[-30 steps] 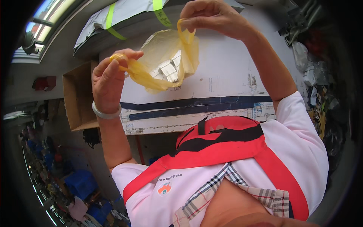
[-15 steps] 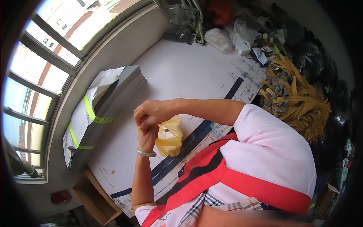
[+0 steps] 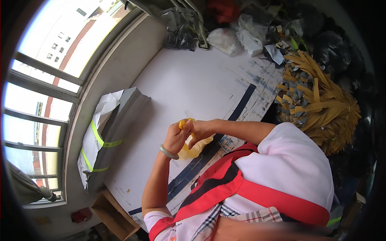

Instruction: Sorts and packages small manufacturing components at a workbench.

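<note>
A thin yellow plastic bag (image 3: 192,149) hangs bunched between both hands over the near edge of the white table (image 3: 189,84). My left hand (image 3: 177,136), with a pale bangle at the wrist, pinches the bag's top. My right hand (image 3: 200,130) grips the same bunched top right beside it, fingers closed. The bag's body droops below the hands, partly hidden by them.
A stack of grey sheets wrapped in white paper with green-yellow straps (image 3: 106,138) lies at the table's left by the window. A heap of yellow and grey strips (image 3: 319,102) fills the right. Plastic bags (image 3: 231,40) crowd the far edge. A cardboard box (image 3: 114,217) sits below.
A second ago the bag was held up, spread open between raised hands. Both hands have since come down and together over the table, gathering the bag's top into a bunch.
</note>
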A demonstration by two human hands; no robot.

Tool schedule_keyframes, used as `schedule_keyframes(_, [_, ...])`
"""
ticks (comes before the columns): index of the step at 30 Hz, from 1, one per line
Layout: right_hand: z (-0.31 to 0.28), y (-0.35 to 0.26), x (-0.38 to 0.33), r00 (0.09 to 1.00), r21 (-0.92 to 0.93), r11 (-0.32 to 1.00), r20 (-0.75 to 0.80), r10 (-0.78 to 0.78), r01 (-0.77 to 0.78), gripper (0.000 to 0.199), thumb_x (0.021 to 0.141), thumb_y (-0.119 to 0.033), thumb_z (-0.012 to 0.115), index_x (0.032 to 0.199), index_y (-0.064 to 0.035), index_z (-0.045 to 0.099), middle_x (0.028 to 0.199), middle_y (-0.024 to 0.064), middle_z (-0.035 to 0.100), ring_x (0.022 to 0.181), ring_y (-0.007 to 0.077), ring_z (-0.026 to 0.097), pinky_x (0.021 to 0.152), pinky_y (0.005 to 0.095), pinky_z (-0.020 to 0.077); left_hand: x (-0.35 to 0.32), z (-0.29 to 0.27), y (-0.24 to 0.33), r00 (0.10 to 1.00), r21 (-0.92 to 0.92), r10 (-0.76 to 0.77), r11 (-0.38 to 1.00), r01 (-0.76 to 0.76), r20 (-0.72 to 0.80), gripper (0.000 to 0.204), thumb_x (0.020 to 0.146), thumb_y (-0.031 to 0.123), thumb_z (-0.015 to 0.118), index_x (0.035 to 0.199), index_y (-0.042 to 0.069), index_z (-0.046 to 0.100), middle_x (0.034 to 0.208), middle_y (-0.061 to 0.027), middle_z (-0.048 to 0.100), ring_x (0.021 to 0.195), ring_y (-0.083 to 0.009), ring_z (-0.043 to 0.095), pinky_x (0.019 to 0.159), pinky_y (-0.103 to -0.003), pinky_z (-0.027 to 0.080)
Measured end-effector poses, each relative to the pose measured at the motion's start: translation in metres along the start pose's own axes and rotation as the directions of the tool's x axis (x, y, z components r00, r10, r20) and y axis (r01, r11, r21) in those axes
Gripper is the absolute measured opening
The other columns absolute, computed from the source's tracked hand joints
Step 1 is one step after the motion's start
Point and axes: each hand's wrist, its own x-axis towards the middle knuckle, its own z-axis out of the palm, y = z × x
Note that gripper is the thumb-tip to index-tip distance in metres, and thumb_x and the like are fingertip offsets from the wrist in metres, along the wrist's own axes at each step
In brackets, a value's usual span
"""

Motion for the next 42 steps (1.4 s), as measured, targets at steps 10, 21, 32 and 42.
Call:
schedule_keyframes(10, [-0.067,0.039,-0.031,0.951,0.157,0.988,-0.304,0.052,-0.003,0.017,0.091,-0.017,0.054,0.095,-0.0006,0.057,0.084,0.0086,0.061,0.082,0.0195,0.058,0.076,0.0320,0.0471,0.076,0.029,0.027,1.000,0.017,0.020,1.000,-0.020,0.006,0.031,0.096,0.027,0.053,0.083,-0.001,0.058,0.066,-0.0023,0.050,0.064,-0.0093,0.045,0.060,-0.025,0.041])
schedule_keyframes(21, [-0.225,0.029,-0.065,0.860,-0.061,0.974,-0.485,0.160,-0.216,0.019,0.088,-0.012,0.056,0.102,0.0003,0.059,0.089,0.0111,0.065,0.085,0.0203,0.061,0.078,0.0323,0.0473,0.093,-0.008,-0.119,0.915,-0.111,-0.182,0.982,0.152,-0.359,0.041,0.083,0.021,0.068,0.121,0.007,0.059,0.122,-0.0104,0.053,0.110,-0.0226,0.054,0.093,-0.035,0.043])
schedule_keyframes(32, [-0.476,0.019,-0.083,0.727,-0.214,0.961,-0.687,-0.021,-0.174,0.027,0.090,-0.023,0.061,0.110,-0.0037,0.062,0.093,0.0009,0.064,0.085,0.0089,0.060,0.078,0.0243,0.0470,0.100,0.045,-0.238,0.549,0.411,-0.577,0.365,0.835,-0.604,0.102,0.072,0.043,0.073,0.149,0.021,0.010,0.155,-0.0130,-0.006,0.143,-0.0338,-0.004,0.104,-0.068,0.014])
schedule_keyframes(42, [-0.710,0.020,-0.054,0.576,-0.234,0.934,-0.817,-0.039,-0.270,0.017,0.084,-0.009,0.067,0.099,-0.0016,0.067,0.091,0.0069,0.066,0.084,0.0192,0.060,0.076,0.0331,0.0484,0.093,0.036,-0.248,0.547,0.429,-0.600,0.345,0.835,-0.584,0.109,0.068,0.046,0.076,0.149,0.025,0.005,0.155,-0.0111,-0.011,0.143,-0.0336,-0.010,0.103,-0.070,0.009])
